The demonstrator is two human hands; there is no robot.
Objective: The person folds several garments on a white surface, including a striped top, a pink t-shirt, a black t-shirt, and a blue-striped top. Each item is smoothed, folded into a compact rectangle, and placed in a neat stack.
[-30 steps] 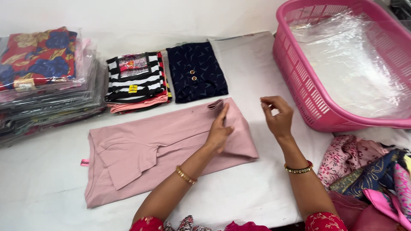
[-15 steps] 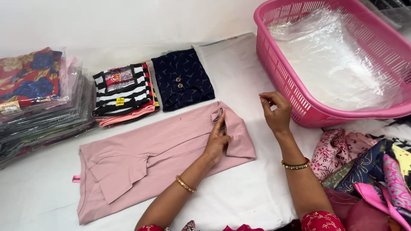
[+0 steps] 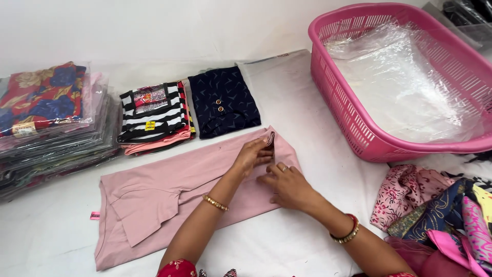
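Head view, single moment. A pink garment lay flat on the white table surface, spread lengthwise, its folded upper corner directly under both hands.

Left hand: fingers were held together and curled, pinching a small dark-edged tab at the garment's top corner. The tab stood just past the fingertips, on their far side. Gold bangle on that wrist, well behind the fingers.

Right hand: it lay palm down on the garment, just beside the left hand and nearly touching it. Its fingers were slightly spread and pressed flat on the cloth, pointing toward the left hand's fingertips; they gripped nothing. A ring showed on one finger. Red and gold bangles sat on the wrist.

Surroundings, relative to the fingers:
- Beyond the left fingertips, near: a folded navy patterned garment with two small buttons.
- Beside that, further to the left: a folded black-and-white striped garment on top of a pink one.
- Well apart to the far left: a stack of garments packed in clear bags, the top one red and blue floral.
- Beyond and to the right of the right hand: a pink plastic basket with clear plastic film inside.
- To the right, behind the right wrist: a heap of loose printed fabrics.
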